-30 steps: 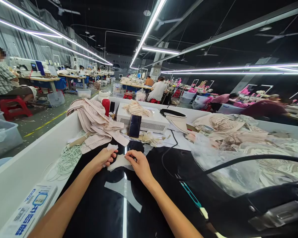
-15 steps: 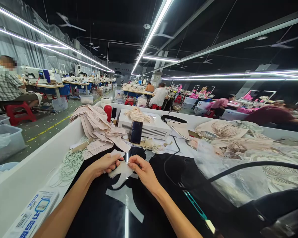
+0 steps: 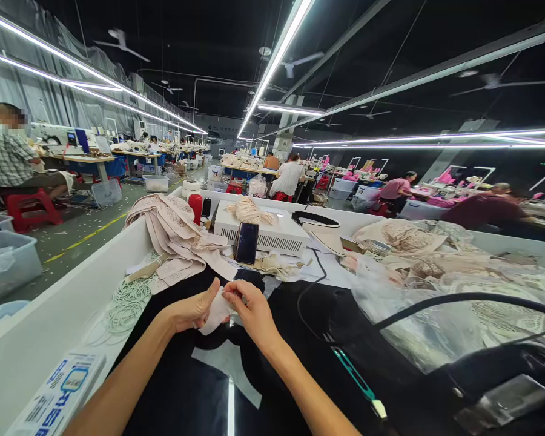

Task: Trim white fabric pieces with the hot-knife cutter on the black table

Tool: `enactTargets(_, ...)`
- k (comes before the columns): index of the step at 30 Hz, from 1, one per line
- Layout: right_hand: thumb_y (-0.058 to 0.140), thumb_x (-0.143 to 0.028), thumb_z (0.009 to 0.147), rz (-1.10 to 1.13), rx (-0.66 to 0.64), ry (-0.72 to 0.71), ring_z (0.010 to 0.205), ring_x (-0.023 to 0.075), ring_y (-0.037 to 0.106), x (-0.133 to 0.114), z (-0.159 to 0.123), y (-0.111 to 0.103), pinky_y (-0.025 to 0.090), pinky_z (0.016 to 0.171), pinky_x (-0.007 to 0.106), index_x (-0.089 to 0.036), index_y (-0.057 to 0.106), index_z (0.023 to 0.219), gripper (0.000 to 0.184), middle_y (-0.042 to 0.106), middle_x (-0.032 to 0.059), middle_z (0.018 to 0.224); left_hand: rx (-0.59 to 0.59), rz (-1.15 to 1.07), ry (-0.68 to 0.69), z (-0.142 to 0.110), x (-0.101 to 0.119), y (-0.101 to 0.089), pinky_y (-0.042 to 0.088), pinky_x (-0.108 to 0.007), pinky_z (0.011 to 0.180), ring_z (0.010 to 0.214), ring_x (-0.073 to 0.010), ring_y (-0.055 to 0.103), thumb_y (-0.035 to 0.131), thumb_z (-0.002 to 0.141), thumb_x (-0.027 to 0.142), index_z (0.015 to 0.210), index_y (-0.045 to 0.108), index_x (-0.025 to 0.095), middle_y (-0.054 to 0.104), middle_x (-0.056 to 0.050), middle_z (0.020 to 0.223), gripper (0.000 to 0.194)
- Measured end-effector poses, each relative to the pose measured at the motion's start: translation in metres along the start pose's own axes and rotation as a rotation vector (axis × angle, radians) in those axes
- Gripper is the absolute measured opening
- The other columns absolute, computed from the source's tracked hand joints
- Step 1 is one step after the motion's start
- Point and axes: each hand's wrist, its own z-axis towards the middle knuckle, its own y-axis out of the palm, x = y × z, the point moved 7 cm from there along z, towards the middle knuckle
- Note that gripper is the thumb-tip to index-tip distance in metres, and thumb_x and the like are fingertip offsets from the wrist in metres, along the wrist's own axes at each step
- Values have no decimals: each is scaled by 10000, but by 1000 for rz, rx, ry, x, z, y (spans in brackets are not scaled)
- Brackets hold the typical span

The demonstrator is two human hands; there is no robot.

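Note:
A small white fabric piece (image 3: 215, 313) is held between my two hands above the black tabletop. My left hand (image 3: 191, 312) is closed on it from the left, thumb raised and fingers curled underneath. At the upper right edge of the piece, my right hand (image 3: 251, 307) pinches it between thumb and fingertips. Just below the hands, a thin, see-through white cut piece (image 3: 231, 366) lies flat on the black surface. Whether the held fabric is one layer or more, I cannot tell.
A phone (image 3: 247, 243) leans against a white box-shaped device (image 3: 263, 233). Beige fabric strips (image 3: 168, 230) and green cord (image 3: 129, 303) lie left; plastic-wrapped fabric (image 3: 404, 315) lies right. A teal-handled tool (image 3: 354, 372) and black cable (image 3: 436, 303) are near my right arm.
The held fabric has been raised and folded up between my hands; its lower strips no longer hang over the table. My left thumb has lifted, and my right hand has moved slightly left.

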Motion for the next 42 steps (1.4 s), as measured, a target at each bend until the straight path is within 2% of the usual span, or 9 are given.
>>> enactTargets(3, 560, -202, 909, -35, 15, 1, 732, 159, 573, -1, 0, 1, 418, 713, 260, -213, 656, 794, 150, 664, -8, 764, -102, 19, 34, -2, 2, 7, 201, -205, 438, 531, -90, 430, 717, 659, 766, 790, 660, 130, 595, -32, 696, 652)
enactTargets(7, 564, -225, 907, -69, 29, 14, 742, 168, 584, 1, 0, 1, 434, 718, 263, -218, 671, 826, 134, 676, 1, 790, -123, 21, 47, 0, 0, 6, 240, -188, 466, 539, -74, 406, 859, 614, 593, 674, 645, 123, 565, -11, 656, 520)
enactTargets(11, 514, -290, 945, -145, 115, 83, 858, 200, 594, 14, 0, -12, 455, 779, 298, -202, 650, 1001, 172, 676, 50, 960, -71, -57, 54, 3, 1, -7, 306, -189, 484, 536, -74, 429, 817, 722, 527, 738, 676, 119, 566, -6, 659, 432)
enactTargets(13, 487, -302, 966, -207, 137, 127, 865, 210, 583, 22, -2, -18, 439, 792, 316, -193, 644, 972, 191, 668, 58, 944, -15, -115, 77, 6, 2, -18, 380, -186, 547, 584, -77, 486, 789, 782, 475, 830, 691, 108, 585, -9, 694, 383)
enactTargets(16, 538, -282, 954, -314, 72, 167, 825, 213, 569, 29, -7, -16, 397, 765, 319, -200, 664, 852, 181, 665, 40, 850, 74, -180, 84, 11, -1, -34, 468, -206, 665, 694, -102, 584, 708, 887, 399, 944, 679, 102, 624, -24, 768, 304)
enactTargets(20, 627, -229, 916, -446, -60, 207, 822, 213, 579, 32, -13, 0, 377, 747, 314, -210, 701, 819, 123, 672, 33, 825, 151, -224, 36, 19, -13, -44, 548, -300, 699, 754, -142, 636, 609, 967, 377, 1037, 638, 131, 655, -32, 906, 257)
enactTargets(24, 662, -255, 916, -546, -146, 246, 882, 217, 597, 33, -14, 13, 426, 806, 343, -179, 713, 912, 91, 674, 38, 871, 186, -234, -18, 22, -22, -44, 573, -339, 752, 840, -166, 662, 603, 975, 358, 1057, 634, 129, 667, -55, 1004, 245)
enactTargets(31, 658, -280, 938, -619, -224, 287, 977, 209, 621, 35, -15, 20, 484, 918, 415, -164, 693, 989, 132, 678, 30, 949, 221, -232, -64, 21, -25, -39, 569, -371, 832, 931, -187, 674, 594, 983, 328, 1020, 646, 118, 680, -72, 1045, 219)
enactTargets(42, 621, -339, 967, -636, -283, 369, 1003, 206, 648, 39, -16, 22, 527, 930, 434, -149, 667, 1039, 208, 680, 51, 1028, 269, -186, -94, 24, -27, -39, 575, -361, 789, 902, -183, 663, 601, 977, 350, 1095, 630, 129, 661, -72, 1072, 252)
